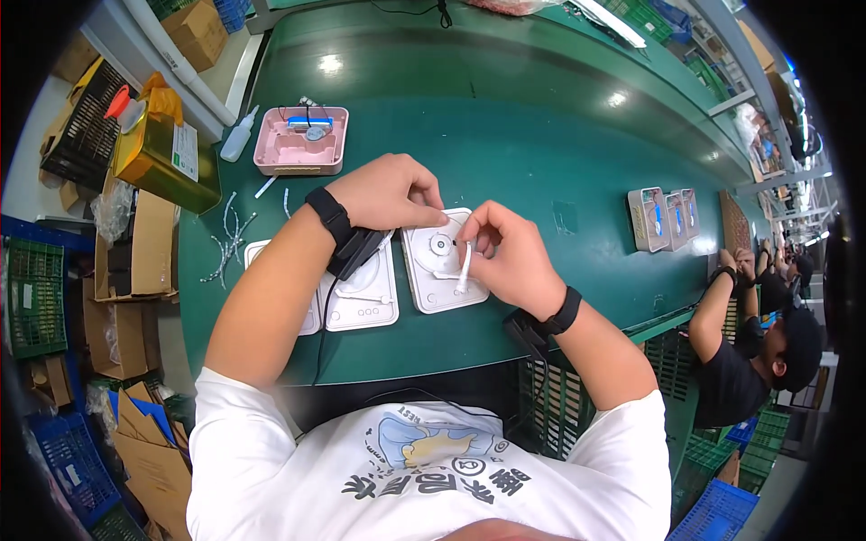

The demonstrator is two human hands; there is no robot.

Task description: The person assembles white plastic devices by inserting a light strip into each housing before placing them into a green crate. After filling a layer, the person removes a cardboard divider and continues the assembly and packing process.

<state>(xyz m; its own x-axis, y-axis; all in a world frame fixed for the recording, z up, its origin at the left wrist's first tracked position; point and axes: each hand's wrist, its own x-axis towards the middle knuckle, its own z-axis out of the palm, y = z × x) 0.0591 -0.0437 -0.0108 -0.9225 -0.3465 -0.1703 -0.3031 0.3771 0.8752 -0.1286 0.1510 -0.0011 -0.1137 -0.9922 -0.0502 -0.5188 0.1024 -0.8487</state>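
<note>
Right hand pinched white stick, long axis near-vertical, tip down on white plate; left hand curled, fingertips touching plate.

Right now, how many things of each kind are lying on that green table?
White flat plates in front of the person: 3
Pink tray: 1
Small squeeze bottle: 1
Pale trays standing in a row at the right: 3
Total: 8, leaving out the loose white tubes, too tangled to count.

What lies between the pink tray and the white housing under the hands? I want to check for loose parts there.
In the head view, only the left hand lies between the pink tray and the white housing; otherwise bare green table.
</note>
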